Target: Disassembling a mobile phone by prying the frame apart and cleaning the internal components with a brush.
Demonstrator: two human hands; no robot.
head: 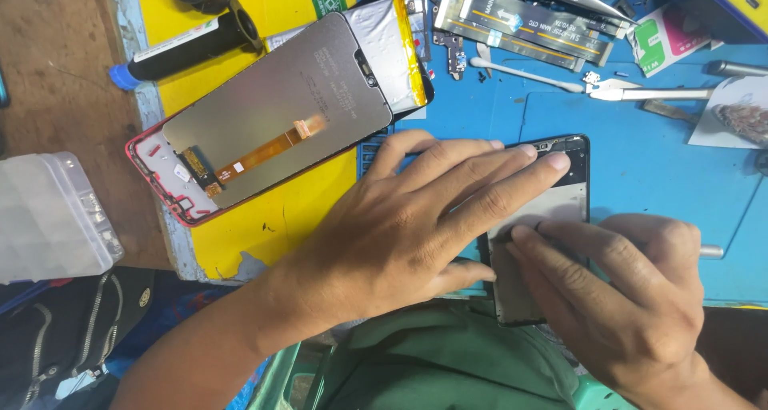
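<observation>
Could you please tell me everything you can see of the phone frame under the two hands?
The phone frame is a black, flat rectangle with a pale grey inner face, lying on the blue mat at the bench's near edge. The left hand lies flat across its upper half, fingertips reaching its top edge. The right hand presses fingertips onto its middle. Its lower part is mostly hidden.

place: phone repair workshop | signs: blue mat (640, 170), flex cables (528, 22), tweezers (640, 92)

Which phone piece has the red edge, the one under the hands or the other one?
The other one: the phone frame at the left on the yellow mat, with a grey screen panel lying on it. The phone under both hands has a black edge.
</observation>
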